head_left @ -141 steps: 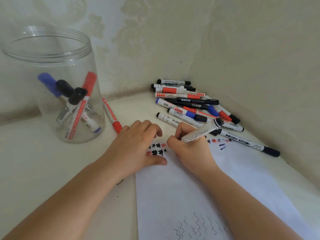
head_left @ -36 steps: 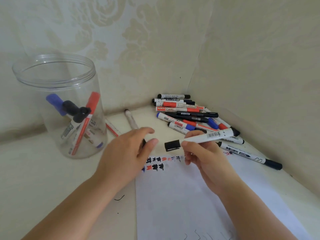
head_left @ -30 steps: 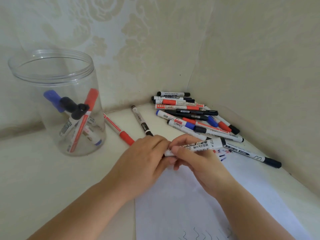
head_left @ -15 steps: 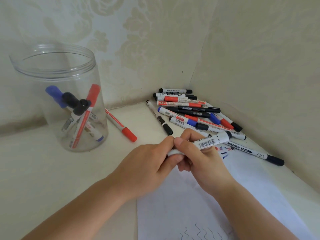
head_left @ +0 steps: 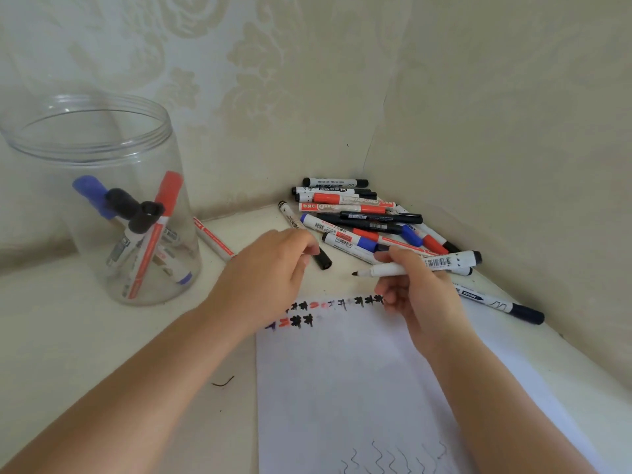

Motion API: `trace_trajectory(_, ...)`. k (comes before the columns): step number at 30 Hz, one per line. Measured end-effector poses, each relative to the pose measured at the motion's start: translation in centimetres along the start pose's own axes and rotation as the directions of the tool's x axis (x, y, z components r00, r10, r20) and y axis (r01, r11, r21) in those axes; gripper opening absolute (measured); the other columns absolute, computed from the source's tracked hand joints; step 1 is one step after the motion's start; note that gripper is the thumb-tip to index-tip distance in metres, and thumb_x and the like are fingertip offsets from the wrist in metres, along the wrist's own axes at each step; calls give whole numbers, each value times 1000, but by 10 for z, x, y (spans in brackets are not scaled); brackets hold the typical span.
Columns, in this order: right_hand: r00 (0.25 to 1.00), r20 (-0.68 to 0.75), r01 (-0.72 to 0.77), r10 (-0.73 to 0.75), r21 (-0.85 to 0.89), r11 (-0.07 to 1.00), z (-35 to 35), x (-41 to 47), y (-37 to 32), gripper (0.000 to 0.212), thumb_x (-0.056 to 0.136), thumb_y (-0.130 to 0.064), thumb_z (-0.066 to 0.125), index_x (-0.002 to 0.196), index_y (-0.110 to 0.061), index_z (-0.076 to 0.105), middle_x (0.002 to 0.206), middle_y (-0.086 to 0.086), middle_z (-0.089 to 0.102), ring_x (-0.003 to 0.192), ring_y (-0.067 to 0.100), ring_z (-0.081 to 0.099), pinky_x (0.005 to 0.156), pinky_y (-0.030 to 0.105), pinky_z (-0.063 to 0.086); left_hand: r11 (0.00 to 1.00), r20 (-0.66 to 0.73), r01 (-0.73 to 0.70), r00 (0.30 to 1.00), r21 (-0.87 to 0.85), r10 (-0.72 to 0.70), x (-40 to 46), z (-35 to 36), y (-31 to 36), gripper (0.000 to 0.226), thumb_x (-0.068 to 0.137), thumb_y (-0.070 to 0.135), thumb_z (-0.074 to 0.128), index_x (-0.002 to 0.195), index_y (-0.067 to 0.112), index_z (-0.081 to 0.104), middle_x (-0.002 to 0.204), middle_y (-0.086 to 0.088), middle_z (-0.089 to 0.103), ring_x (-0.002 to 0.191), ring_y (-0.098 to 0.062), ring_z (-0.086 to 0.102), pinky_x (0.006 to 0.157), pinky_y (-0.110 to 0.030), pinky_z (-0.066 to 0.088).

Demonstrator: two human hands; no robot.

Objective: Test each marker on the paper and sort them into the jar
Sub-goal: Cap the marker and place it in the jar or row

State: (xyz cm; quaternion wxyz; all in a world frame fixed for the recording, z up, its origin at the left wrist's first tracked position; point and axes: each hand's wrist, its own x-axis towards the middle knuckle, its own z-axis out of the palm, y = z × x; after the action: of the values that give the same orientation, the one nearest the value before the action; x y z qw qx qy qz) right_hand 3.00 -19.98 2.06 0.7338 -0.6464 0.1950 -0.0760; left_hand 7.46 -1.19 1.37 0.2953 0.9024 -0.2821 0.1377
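right hand (head_left: 419, 292): pinching an uncapped marker (head_left: 415, 266), tip over the paper (head_left: 359, 378)
left hand (head_left: 270, 278): fingers curled around the black cap (head_left: 323, 260)
jar (head_left: 102, 196): a few markers inside

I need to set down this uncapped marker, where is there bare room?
Bare tabletop lies between the clear plastic jar and the white paper, beside the left hand. The corner pile of markers is crowded.

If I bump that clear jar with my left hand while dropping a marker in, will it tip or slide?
The jar is tall, looks like thin clear plastic, and holds only a few markers, so it is probably light and may slide on the smooth tabletop. Its base looks wide, so tipping seems less likely. The left hand is beside it, apart.
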Motion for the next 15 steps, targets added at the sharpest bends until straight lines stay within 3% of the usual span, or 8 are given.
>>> trace_trajectory(3, 999, -23, 20, -22, -72, 997, -1, 3, 1, 26, 87, -26, 59, 69, -13, 71, 49, 5, 58, 41, 13, 44, 44, 25, 37, 950, 188, -130, 979, 282, 78, 24, 12, -10, 39, 91, 9, 44, 125, 27, 47, 130, 8, 50, 106, -16, 43, 77, -30, 38)
trace_trajectory(5, 999, -27, 37, -39, -85, 996, 0, 3, 2, 25, 86, -25, 60, 66, -14, 71, 48, 4, 55, 43, 13, 42, 47, 28, 35, 902, 294, -214, 950, 376, 103, 36, 17, -14, 39, 92, 21, 46, 131, 28, 42, 135, 6, 44, 114, -18, 41, 84, -33, 38)
trace_trajectory(8, 999, 4, 48, -48, -78, 996, 2, 0, 3, 25, 88, -22, 59, 68, -12, 70, 48, 4, 54, 45, 15, 41, 47, 28, 34, 883, 326, -252, 938, 397, 121, 40, 19, -16, 32, 92, 34, 45, 121, 23, 49, 122, 3, 52, 106, -19, 45, 79, -31, 35)
trace_trajectory(15, 971, 236, 74, -45, -114, 991, 11, -8, 6, 24, 83, -19, 67, 64, -13, 55, 45, -6, 45, 41, 9, 35, 42, 21, 30, 854, 249, -171, 967, 491, 51, 16, 4, -31, 29, 88, 32, 42, 103, 10, 55, 100, -7, 57, 90, -26, 46, 75, -36, 35)
